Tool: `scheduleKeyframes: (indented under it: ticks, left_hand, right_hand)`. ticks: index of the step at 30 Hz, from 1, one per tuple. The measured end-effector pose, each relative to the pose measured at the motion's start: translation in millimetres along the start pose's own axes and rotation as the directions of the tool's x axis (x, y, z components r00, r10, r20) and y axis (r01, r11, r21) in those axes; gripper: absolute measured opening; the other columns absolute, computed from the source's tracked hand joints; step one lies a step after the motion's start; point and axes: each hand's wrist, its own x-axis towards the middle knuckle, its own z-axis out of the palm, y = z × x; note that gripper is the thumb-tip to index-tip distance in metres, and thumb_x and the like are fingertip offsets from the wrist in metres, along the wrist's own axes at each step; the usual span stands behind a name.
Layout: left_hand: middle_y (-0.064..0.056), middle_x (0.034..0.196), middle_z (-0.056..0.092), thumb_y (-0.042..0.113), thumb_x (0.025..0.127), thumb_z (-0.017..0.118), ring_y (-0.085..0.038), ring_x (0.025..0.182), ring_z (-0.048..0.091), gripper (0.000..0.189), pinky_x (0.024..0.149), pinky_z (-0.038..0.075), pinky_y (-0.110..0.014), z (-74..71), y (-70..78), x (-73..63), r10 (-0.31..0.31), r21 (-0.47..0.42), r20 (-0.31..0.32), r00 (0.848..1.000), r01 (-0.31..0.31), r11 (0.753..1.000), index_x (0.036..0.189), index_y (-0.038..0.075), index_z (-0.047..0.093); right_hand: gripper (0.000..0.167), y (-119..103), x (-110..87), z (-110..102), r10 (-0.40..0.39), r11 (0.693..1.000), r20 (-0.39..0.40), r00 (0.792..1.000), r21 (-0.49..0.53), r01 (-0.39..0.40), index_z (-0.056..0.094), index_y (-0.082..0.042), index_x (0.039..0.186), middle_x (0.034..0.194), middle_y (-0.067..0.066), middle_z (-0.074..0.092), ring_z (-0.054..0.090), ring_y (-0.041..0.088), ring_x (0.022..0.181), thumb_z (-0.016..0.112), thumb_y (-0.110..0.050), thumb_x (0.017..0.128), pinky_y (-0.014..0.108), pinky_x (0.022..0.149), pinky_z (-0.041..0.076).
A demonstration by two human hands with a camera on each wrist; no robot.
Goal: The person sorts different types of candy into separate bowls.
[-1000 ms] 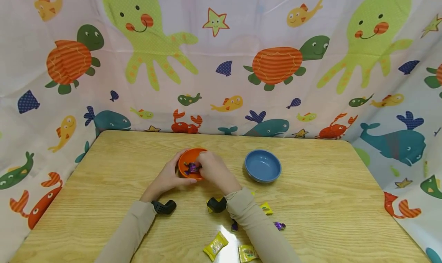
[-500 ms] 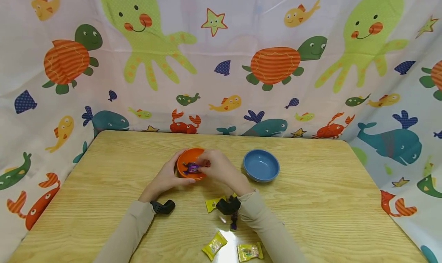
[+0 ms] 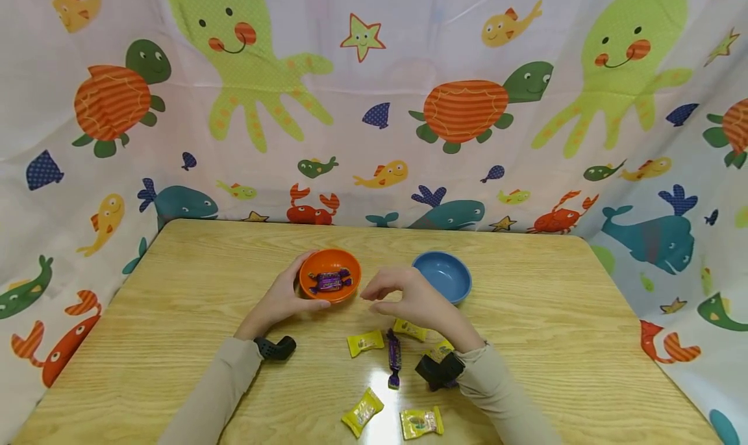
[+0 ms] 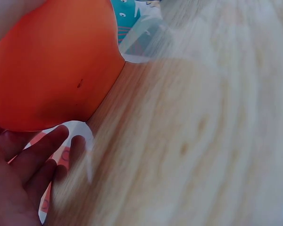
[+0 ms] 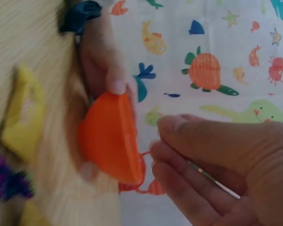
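My left hand (image 3: 285, 297) holds the orange bowl (image 3: 330, 258) from its left side, thumb along the near rim and fingers round the far side. Inside the bowl lies purple-wrapped candy (image 3: 330, 282). To the right of the bowl, my right hand (image 3: 417, 297) hangs over the table with loosely curved fingers and nothing in them; in the right wrist view a gap shows between thumb and fingertips. Closest below it are a yellow-wrapped candy (image 3: 410, 330) and a purple twist-wrapped candy (image 3: 394, 359). A blue bowl (image 3: 445, 266) stands just behind it, partly covered by the hand.
More yellow-wrapped candies lie nearer the front: one yellow candy (image 3: 363, 412) at left, another yellow candy (image 3: 422, 423) beside it. The right wrist's black camera (image 3: 439, 370) partly hides further candies. A patterned curtain (image 3: 374, 165) hangs behind the wooden table (image 3: 193, 282).
My right hand has come out of the orange bowl and moved right and toward me, leaving the purple candy in the bowl. The left hand keeps its hold on the bowl.
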Motion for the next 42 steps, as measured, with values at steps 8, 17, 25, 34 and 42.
scheduleKeyframes:
  ticks: [8,17,25,34,42]
  left_hand:
    - [0.004,0.147,0.047,0.028,0.071,0.092,-0.019,0.139,0.038,0.102,0.117,0.018,-0.056,-1.8,0.8,-2.1,-0.022,0.004,-0.004,1.0,0.022,1.0,0.154,0.02,0.033]
    - [0.0,0.149,0.045,0.023,0.072,0.091,-0.022,0.139,0.038,0.1,0.118,0.017,-0.056,-0.5,5.1,-1.6,-0.023,0.014,0.01,1.0,0.023,1.0,0.153,0.021,0.033]
    - [-0.004,0.15,0.044,0.018,0.072,0.091,-0.024,0.14,0.036,0.102,0.118,0.017,-0.056,0.3,4.5,-0.2,-0.025,0.013,0.011,1.0,0.025,1.0,0.154,0.018,0.031]
    - [0.001,0.148,0.046,0.025,0.072,0.091,-0.02,0.139,0.038,0.098,0.118,0.016,-0.056,0.2,2.8,-0.4,-0.016,0.014,0.004,1.0,0.016,1.0,0.152,0.024,0.034]
    - [-0.001,0.148,0.046,0.023,0.073,0.091,-0.022,0.139,0.038,0.099,0.118,0.016,-0.056,-0.2,2.2,-1.3,-0.023,0.007,0.007,1.0,0.023,1.0,0.153,0.022,0.033]
  right_hand:
    - [0.024,26.8,-31.7,3.4,-0.079,0.995,0.192,0.978,0.072,0.066,0.077,-0.01,0.105,0.107,-0.005,0.072,0.065,0.009,0.103,0.074,0.004,0.086,0.032,0.092,0.053]
    - [0.033,36.1,-47.9,9.5,-0.067,0.998,0.363,0.929,0.033,0.059,0.075,-0.011,0.11,0.112,-0.004,0.071,0.061,0.005,0.107,0.067,0.01,0.087,0.028,0.096,0.05]
    - [0.038,37.8,-48.1,11.7,-0.052,0.995,0.371,0.927,-0.061,0.08,0.075,-0.014,0.109,0.11,-0.007,0.07,0.06,0.002,0.106,0.066,0.013,0.083,0.025,0.095,0.049]
    - [0.034,40.2,-47.1,14.7,-0.064,0.993,0.364,0.929,-0.069,0.096,0.076,-0.013,0.102,0.104,-0.006,0.07,0.06,0.001,0.099,0.07,0.013,0.08,0.022,0.089,0.051]
    - [0.024,41.4,-47.0,16.3,-0.096,0.992,0.369,0.925,-0.038,0.118,0.076,-0.014,0.1,0.102,-0.008,0.069,0.06,0.0,0.096,0.076,0.003,0.083,0.021,0.086,0.052]
